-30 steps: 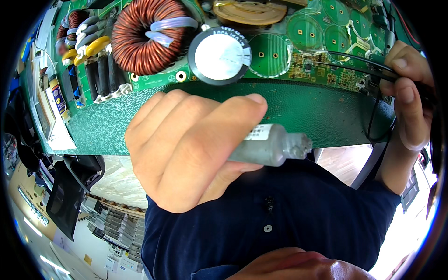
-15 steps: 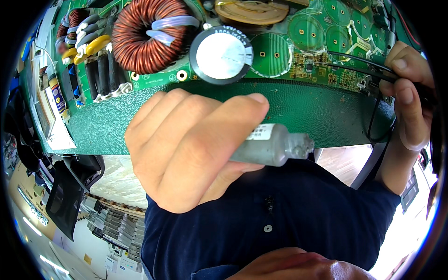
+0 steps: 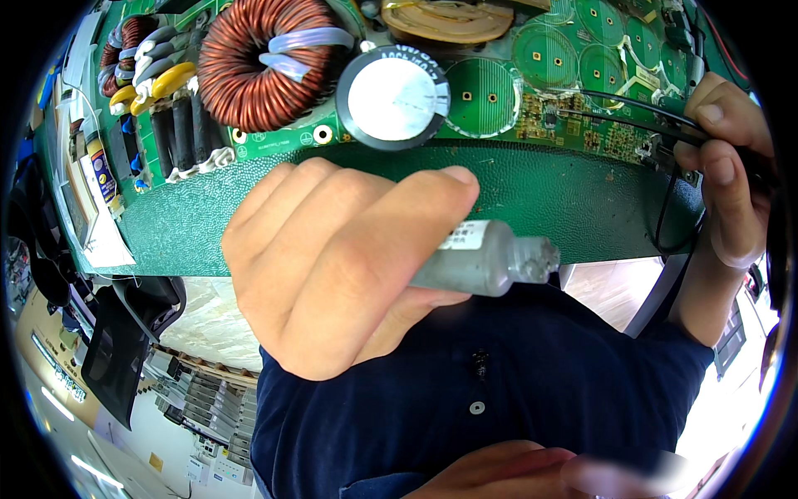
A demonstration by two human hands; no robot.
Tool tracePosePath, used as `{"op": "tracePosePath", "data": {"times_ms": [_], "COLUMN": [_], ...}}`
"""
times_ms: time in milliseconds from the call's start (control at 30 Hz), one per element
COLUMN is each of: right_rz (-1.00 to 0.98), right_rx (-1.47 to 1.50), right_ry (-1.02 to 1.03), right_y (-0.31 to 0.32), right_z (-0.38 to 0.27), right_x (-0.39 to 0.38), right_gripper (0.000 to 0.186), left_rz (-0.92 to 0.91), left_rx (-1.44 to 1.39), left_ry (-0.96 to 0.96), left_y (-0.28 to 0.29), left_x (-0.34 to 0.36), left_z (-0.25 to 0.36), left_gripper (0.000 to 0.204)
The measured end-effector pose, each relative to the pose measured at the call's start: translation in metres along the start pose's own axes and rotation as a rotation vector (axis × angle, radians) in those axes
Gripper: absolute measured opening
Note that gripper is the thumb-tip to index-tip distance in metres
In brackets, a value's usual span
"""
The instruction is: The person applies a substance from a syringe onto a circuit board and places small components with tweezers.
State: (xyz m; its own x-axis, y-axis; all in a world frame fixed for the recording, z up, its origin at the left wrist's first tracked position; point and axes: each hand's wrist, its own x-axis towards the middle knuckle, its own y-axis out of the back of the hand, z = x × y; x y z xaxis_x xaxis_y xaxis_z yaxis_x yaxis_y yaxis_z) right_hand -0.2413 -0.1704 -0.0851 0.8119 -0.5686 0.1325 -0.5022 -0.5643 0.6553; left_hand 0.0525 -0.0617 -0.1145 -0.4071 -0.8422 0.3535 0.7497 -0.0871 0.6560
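Note:
In the middle, my left hand (image 3: 341, 258) is wrapped round a small grey translucent bottle (image 3: 490, 262) with a white label. The bottle's uncapped-looking neck points right, its rim crusted. At the far right, my right hand (image 3: 731, 137) pinches what look like black tweezers (image 3: 644, 105), two thin prongs reaching left over a green circuit board (image 3: 470, 75). Their tips are above the small components (image 3: 549, 118) near the board's front edge; whether they touch cannot be made out. A round capacitor (image 3: 393, 98) with a silvery top stands on the board beyond my left hand.
A big copper-wound coil (image 3: 249, 71) and yellow and grey sleeved leads (image 3: 170, 79) rise from the board's left part. Under it lies a green textured mat (image 3: 191, 216). A black cable (image 3: 661, 224) loops below my right hand. A black chair (image 3: 125, 349) stands at lower left.

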Motion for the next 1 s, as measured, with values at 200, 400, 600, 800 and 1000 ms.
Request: {"op": "tracePosePath", "data": {"times_ms": [200,400,600,800,1000], "right_rz": [-0.001,0.021,0.015,0.027,0.014], "right_rx": [0.001,0.005,0.003,0.027,0.03], "right_ry": [0.008,-0.017,-0.004,-0.027,-0.006], "right_y": [-0.0007,-0.0017,-0.0008,-0.0016,-0.0007], "right_z": [-0.0013,-0.0027,-0.0016,-0.0021,-0.0001], "right_x": [0.0023,0.0012,0.0013,-0.0002,0.0011], "right_gripper": [0.027,0.025,0.025,0.027,0.027], "left_rz": [-0.022,-0.009,-0.034,-0.058,-0.062], "left_rx": [0.009,0.021,0.042,0.042,0.037], "left_ry": [0.008,0.022,0.026,0.02,0.019], "left_y": [0.0019,0.0008,0.0023,0.0045,0.0043], "left_x": [0.0011,0.0008,0.0005,0.0012,0.0016], "left_z": [0.0012,0.0026,0.0022,0.0022,0.0019], "left_gripper": [0.035,0.036,0.037,0.037,0.037]}}
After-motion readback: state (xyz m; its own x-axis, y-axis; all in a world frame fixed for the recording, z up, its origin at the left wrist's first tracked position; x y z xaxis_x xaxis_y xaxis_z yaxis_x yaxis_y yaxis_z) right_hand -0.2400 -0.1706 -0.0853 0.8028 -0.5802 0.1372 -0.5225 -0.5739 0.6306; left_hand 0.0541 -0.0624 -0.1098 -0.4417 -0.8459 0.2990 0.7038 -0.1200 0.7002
